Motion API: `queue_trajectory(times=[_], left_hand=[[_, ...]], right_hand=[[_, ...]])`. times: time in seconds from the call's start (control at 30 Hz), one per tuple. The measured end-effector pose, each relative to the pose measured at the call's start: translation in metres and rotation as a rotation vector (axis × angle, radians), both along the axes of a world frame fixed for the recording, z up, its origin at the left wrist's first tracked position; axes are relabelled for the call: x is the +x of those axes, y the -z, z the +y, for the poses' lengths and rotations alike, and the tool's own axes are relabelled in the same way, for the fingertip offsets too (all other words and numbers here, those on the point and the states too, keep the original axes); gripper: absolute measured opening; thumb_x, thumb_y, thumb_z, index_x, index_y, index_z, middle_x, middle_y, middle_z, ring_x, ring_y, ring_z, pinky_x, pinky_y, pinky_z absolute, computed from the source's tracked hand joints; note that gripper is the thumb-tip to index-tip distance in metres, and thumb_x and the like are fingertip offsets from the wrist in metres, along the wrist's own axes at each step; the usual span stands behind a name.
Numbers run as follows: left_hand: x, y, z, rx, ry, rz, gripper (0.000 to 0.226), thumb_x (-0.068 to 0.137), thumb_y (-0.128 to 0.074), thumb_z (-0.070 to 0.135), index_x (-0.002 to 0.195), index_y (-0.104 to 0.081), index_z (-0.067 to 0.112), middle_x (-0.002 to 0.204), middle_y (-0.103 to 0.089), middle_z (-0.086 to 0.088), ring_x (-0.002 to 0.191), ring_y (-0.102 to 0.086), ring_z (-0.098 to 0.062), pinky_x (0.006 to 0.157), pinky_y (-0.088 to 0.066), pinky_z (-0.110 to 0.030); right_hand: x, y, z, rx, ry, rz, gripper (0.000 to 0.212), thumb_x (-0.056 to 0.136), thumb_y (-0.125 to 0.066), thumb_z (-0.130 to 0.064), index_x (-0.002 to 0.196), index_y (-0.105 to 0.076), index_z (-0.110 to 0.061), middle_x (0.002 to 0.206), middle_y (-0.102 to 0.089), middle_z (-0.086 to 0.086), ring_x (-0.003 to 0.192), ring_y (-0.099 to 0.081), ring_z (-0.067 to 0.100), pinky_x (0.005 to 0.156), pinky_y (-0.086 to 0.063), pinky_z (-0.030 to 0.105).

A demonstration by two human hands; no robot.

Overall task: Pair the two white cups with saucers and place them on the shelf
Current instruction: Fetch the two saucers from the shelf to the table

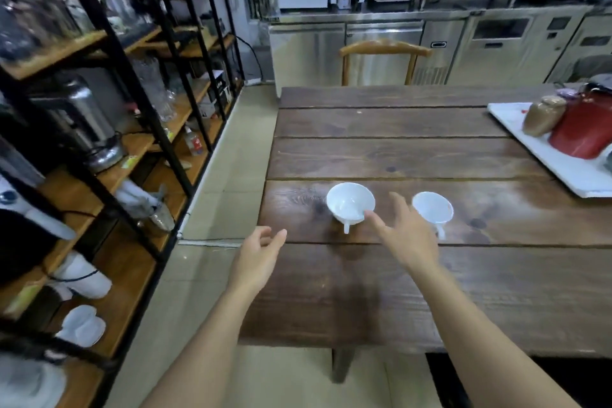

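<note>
Two white cups stand upright on the dark wooden table (397, 291), handles toward me: the left cup (347, 204) and the right cup (433, 209). My right hand (404, 232) is stretched out between them with fingers apart, its fingertip touching or nearly touching the left cup's rim. My left hand (260, 255) hovers open above the table's left edge, holding nothing. White saucers (82, 325) lie on a low board of the black-framed wooden shelf (132, 149) at the left.
A white tray (569, 172) with a red pot (586, 129) and a brown jar (543, 116) sits at the table's far right. A wooden chair (384, 50) stands behind the table. The shelf holds glassware, a metal urn and white crockery. Tiled floor lies between shelf and table.
</note>
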State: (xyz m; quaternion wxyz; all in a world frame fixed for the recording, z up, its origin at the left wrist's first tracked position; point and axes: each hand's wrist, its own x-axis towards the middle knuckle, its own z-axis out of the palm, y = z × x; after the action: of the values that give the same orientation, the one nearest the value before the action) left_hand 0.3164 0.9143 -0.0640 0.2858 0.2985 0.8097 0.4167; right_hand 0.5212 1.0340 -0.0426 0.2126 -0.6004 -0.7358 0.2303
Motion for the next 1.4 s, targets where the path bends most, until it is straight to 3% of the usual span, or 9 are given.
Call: queue_trajectory(times=[0.2, 0.33, 0.47, 0.57, 0.67, 0.77, 0.93, 1.13, 1.4], left_hand=[[-0.079, -0.032, -0.153, -0.082, -0.091, 0.174, 0.048, 0.084, -0.055, 0.053, 0.119, -0.056, 0.020, 0.122, -0.063, -0.002, 0.110, -0.057, -0.021, 0.094, -0.044, -0.037], [-0.117, -0.047, -0.288, -0.135, -0.275, 0.272, 0.056, 0.082, -0.052, 0.059, 0.126, -0.052, 0.024, 0.130, -0.058, -0.003, 0.116, -0.055, -0.023, 0.093, -0.044, -0.036], [-0.136, -0.061, -0.435, -0.198, -0.465, 0.382, 0.049, 0.086, -0.049, 0.053, 0.125, -0.051, 0.023, 0.126, -0.060, -0.006, 0.113, -0.055, -0.027, 0.094, -0.045, -0.039], [-0.138, -0.077, -0.545, -0.288, -0.583, 0.517, 0.053, 0.088, -0.046, 0.053, 0.131, -0.046, 0.022, 0.130, -0.057, -0.005, 0.117, -0.053, -0.026, 0.094, -0.044, -0.038], [-0.134, -0.098, -0.645, -0.393, -0.707, 0.531, 0.060, 0.085, -0.044, 0.062, 0.132, -0.043, 0.023, 0.129, -0.056, -0.003, 0.115, -0.055, -0.026, 0.090, -0.048, -0.039], [-0.129, -0.111, -0.723, -0.427, -0.819, 0.498, 0.061, 0.085, -0.043, 0.061, 0.132, -0.042, 0.022, 0.127, -0.058, -0.005, 0.113, -0.056, -0.027, 0.091, -0.048, -0.041], [-0.128, -0.119, -0.808, -0.474, -1.001, 0.479, 0.060, 0.083, -0.043, 0.063, 0.128, -0.048, 0.024, 0.128, -0.059, -0.007, 0.116, -0.054, -0.029, 0.094, -0.046, -0.042], [-0.158, -0.114, -0.866, -0.520, -1.130, 0.441, 0.061, 0.082, -0.042, 0.066, 0.127, -0.047, 0.025, 0.127, -0.061, -0.001, 0.115, -0.055, -0.025, 0.077, -0.037, -0.035], [-0.269, -0.108, -0.919, -0.453, -1.295, 0.315, 0.066, 0.077, -0.041, 0.072, 0.128, -0.045, 0.030, 0.134, -0.055, 0.000, 0.117, -0.053, -0.025, 0.093, -0.040, -0.041]], right_hand=[[-0.109, -0.025, -0.112, 0.042, -0.438, -0.076, 0.075, 0.082, -0.044, -0.063, 0.142, -0.029, -0.020, 0.140, -0.047, 0.013, 0.125, -0.044, 0.034, 0.096, -0.039, 0.046], [-0.176, -0.034, -0.213, 0.057, -0.675, -0.097, 0.075, 0.081, -0.044, -0.066, 0.139, -0.031, -0.021, 0.135, -0.049, 0.014, 0.119, -0.049, 0.036, 0.091, -0.041, 0.045], [-0.238, -0.043, -0.330, 0.033, -0.872, -0.075, 0.076, 0.079, -0.045, -0.068, 0.140, -0.029, -0.025, 0.139, -0.047, 0.011, 0.123, -0.046, 0.035, 0.101, -0.036, 0.048], [-0.279, -0.050, -0.422, 0.089, -1.062, -0.070, 0.078, 0.080, -0.043, -0.067, 0.143, -0.026, -0.024, 0.140, -0.046, 0.010, 0.125, -0.044, 0.032, 0.099, -0.039, 0.046], [-0.315, -0.061, -0.512, 0.113, -1.261, -0.073, 0.076, 0.083, -0.042, -0.064, 0.144, -0.022, -0.024, 0.139, -0.046, 0.009, 0.122, -0.047, 0.030, 0.093, -0.043, 0.042], [-0.344, -0.074, -0.591, 0.106, -1.435, -0.082, 0.078, 0.082, -0.041, -0.068, 0.146, -0.018, -0.029, 0.151, -0.033, 0.003, 0.134, -0.036, 0.024, 0.100, -0.038, 0.041], [-0.380, -0.090, -0.698, 0.239, -1.641, -0.013, 0.078, 0.079, -0.040, -0.071, 0.142, -0.022, -0.029, 0.142, -0.044, 0.004, 0.125, -0.046, 0.028, 0.092, -0.042, 0.042], [-0.440, -0.095, -0.781, 0.205, -1.743, 0.029, 0.082, 0.075, -0.042, -0.073, 0.142, -0.023, -0.030, 0.147, -0.039, 0.000, 0.128, -0.042, 0.025, 0.096, -0.041, 0.043], [-0.556, -0.085, -0.849, 0.136, -1.782, 0.003, 0.082, 0.076, -0.042, -0.073, 0.143, -0.022, -0.031, 0.150, -0.033, 0.002, 0.132, -0.038, 0.027, 0.101, -0.037, 0.045]])
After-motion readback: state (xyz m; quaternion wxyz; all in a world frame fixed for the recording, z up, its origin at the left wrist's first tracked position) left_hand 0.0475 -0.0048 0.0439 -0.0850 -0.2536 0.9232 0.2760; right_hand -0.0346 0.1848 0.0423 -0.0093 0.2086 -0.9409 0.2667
